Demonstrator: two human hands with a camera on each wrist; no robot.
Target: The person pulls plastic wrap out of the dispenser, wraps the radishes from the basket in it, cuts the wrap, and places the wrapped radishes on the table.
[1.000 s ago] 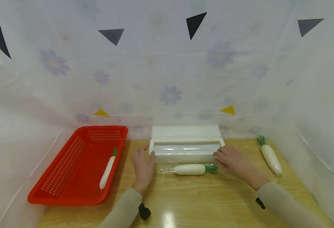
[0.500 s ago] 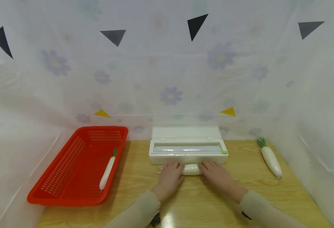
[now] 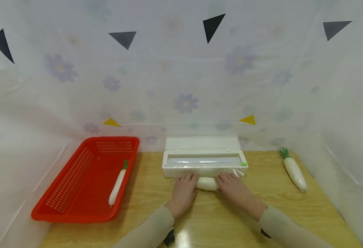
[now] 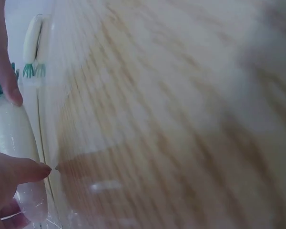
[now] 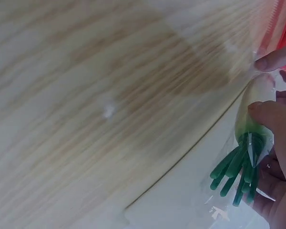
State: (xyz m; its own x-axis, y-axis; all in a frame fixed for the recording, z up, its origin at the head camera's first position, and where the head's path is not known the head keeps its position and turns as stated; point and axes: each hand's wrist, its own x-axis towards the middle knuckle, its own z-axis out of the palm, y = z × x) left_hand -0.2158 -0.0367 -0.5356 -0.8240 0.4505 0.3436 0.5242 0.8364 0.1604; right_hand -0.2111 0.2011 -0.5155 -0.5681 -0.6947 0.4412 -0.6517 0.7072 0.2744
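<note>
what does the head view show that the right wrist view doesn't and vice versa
Of the two, only the head view shows the loose radish at the far right and the slender radish in the red basket. Only the right wrist view shows the green leaves of the held radish, hidden by the right hand in the other. Both share the right hand, the left hand, the held radish, the table and the basket.

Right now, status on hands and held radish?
Left hand, right hand: both gripping middle radish. Clear film around it. Open wrap box close behind.
</note>
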